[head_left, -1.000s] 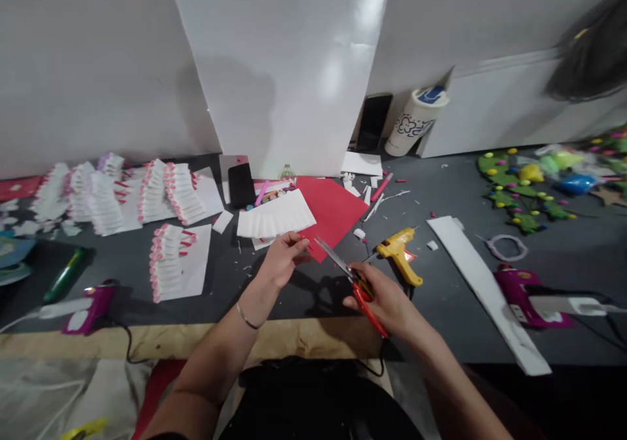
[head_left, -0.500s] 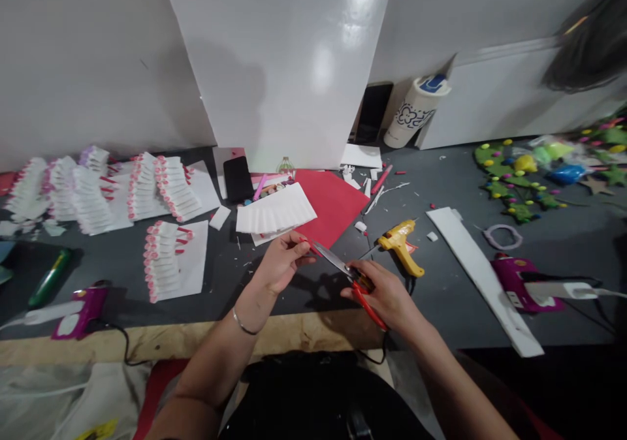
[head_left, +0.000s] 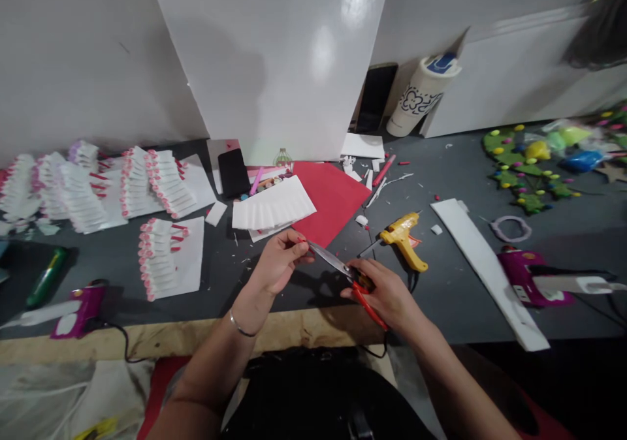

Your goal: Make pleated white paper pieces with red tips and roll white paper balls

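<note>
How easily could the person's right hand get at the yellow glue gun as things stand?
Probably yes: the yellow glue gun lies just beyond the right hand, with nothing visible blocking the way. That hand holds the red-handled scissors, though, so it would likely need to put them down first.

Scissors (head_left: 337, 265) nearer L hand (head_left: 281, 260) vs 1 s ago: tips were a bit short of fingertips & over red sheet (head_left: 330, 198); now right by fingertips, approx. at sheet's edge; L hand also a bit lower rel. to pleated paper (head_left: 269, 206); R hand (head_left: 381, 291) farther from glue gun (head_left: 405, 239), nozzle now clear of knuckles; cam tilted down slightly, so cup (head_left: 418, 100) sits higher in view.
</note>
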### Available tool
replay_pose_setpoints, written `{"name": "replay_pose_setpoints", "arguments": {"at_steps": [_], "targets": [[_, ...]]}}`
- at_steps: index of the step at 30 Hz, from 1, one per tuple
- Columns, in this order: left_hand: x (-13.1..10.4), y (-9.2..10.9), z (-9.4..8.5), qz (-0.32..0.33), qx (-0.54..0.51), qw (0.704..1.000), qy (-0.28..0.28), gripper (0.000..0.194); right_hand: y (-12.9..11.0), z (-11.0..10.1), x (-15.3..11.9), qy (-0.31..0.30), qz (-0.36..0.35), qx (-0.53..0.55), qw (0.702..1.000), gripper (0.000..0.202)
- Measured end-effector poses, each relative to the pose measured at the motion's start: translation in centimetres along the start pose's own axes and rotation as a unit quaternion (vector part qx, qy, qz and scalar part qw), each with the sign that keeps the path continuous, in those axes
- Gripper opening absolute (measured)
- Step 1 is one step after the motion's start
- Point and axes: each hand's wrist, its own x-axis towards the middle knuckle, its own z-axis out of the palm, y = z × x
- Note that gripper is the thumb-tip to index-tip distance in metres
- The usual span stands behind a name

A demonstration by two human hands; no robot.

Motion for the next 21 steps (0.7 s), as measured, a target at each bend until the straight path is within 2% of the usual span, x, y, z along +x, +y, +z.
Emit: {"name": "replay_pose_setpoints", "arguments": {"at_steps": [9, 21], "targets": [[-0.3, -0.4, 0.3, 0.012, 0.026, 0.999, 0.017, 0.037, -0.2, 0.5, 0.3, 0.002, -0.004, 0.003, 1.000, 0.028], [-0.1, -1.0, 0.6, -0.011, 0.001, 1.000, 0.007, 0.044, -0.4, 1.1, -0.1, 0.010, 0.002, 0.052, 0.999, 0.032]]}}
